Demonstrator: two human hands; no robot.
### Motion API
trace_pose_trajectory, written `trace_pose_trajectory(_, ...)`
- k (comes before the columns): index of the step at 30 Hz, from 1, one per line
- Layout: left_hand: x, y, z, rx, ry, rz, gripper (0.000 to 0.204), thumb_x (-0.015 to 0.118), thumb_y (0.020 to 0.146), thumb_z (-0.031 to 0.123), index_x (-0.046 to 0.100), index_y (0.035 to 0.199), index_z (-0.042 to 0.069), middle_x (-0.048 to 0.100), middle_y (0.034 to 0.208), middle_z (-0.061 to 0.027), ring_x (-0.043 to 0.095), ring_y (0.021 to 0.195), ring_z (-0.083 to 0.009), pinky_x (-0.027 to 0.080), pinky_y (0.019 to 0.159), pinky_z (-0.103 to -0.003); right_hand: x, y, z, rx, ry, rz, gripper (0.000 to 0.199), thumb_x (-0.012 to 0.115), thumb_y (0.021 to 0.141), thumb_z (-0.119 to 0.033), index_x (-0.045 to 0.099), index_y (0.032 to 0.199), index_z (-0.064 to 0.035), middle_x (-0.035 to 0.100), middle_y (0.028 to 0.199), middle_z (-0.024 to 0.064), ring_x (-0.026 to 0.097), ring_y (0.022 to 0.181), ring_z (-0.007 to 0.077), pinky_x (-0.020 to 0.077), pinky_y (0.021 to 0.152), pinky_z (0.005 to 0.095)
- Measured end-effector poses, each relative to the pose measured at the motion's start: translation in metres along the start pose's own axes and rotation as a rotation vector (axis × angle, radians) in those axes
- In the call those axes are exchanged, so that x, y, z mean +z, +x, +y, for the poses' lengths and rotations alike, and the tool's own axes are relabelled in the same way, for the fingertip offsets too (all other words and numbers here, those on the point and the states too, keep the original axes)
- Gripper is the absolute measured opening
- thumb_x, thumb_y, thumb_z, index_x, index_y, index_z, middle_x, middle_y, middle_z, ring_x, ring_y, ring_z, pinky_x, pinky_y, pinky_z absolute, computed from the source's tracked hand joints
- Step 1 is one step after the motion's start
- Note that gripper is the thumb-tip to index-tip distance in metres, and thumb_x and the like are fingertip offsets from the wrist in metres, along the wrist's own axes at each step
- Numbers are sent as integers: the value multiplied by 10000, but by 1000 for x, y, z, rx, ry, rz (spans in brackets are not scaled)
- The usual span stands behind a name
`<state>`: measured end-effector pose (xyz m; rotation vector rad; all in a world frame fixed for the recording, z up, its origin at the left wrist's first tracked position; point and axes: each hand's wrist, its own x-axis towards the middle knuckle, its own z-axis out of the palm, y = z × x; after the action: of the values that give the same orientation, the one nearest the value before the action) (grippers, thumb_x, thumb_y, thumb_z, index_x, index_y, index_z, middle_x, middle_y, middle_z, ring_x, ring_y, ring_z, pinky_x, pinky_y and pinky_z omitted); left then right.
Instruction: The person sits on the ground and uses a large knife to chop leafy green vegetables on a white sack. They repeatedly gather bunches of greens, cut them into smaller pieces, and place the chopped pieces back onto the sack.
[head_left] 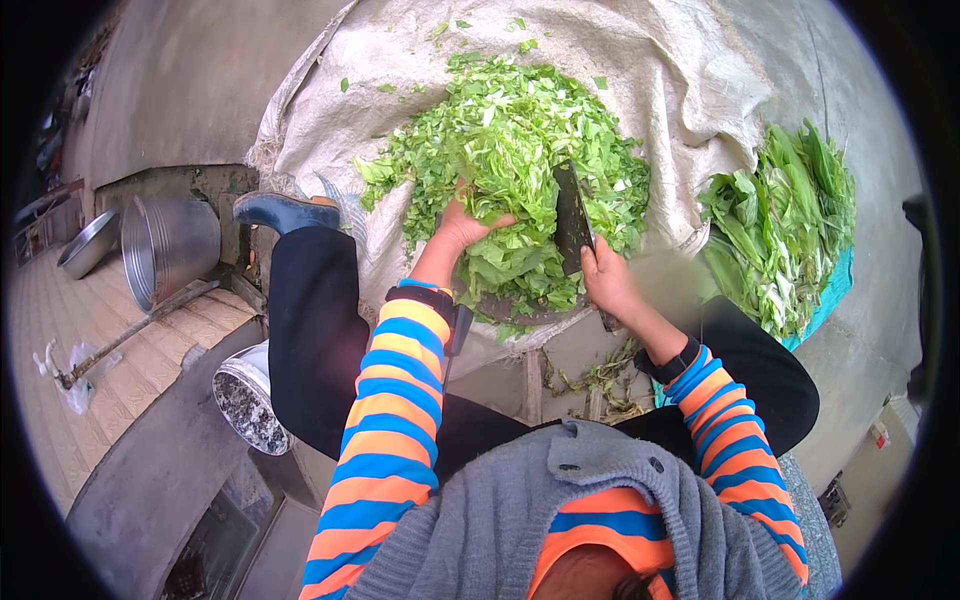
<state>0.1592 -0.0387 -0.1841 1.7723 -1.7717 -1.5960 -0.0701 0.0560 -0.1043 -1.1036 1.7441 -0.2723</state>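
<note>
My right hand (607, 278) is closed round the handle of a dark, broad-bladed cleaver (571, 212), its blade upright against the right side of a bunch of leafy greens (515, 180). On the bunch's left side, my left hand (464, 230) grips the leaves, thumb stretched toward the blade; its other fingers are partly buried in the greens. Around and beyond the bunch spreads a wide heap of chopped greens (592, 115). Under the near leaves shows the edge of a dark board (545, 316). All this rests on a pale woven sack sheet (660, 60).
Whole leafy greens (778, 235) are piled at the right on a turquoise sheet (832, 290). To the left lie a metal pot (172, 245) and a metal lid (90, 243). A white bucket (262, 362) with grey contents stands by my left leg. Leaf scraps (605, 383) litter the floor between my legs.
</note>
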Motion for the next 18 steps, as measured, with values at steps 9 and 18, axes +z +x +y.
trace_pose_trajectory(9, -7, 7, -8, -26, 176, -89, 805, 717, 695, 526, 458, 1299, 60, 517, 1298, -106, 462, 1209, -253, 325, 1054, -320, -31, 41, -35, -601, -63, 378, 120, 489, 902, -114, 421, 941, -22, 553, 624, 235, 550, 578, 438, 425, 526, 508)
trace_pose_trajectory(18, -3, 25, -23, -2, 290, -304, 737, 641, 764, 527, 442, 1325, 93, 457, 1367, -85, 424, 1239, -267, 285, 1079, -330, -9, 81, -17, -454, -276, 193, 164, 460, 912, -189, 415, 940, -34, 593, 667, 229, 564, 600, 444, 442, 570, 529)
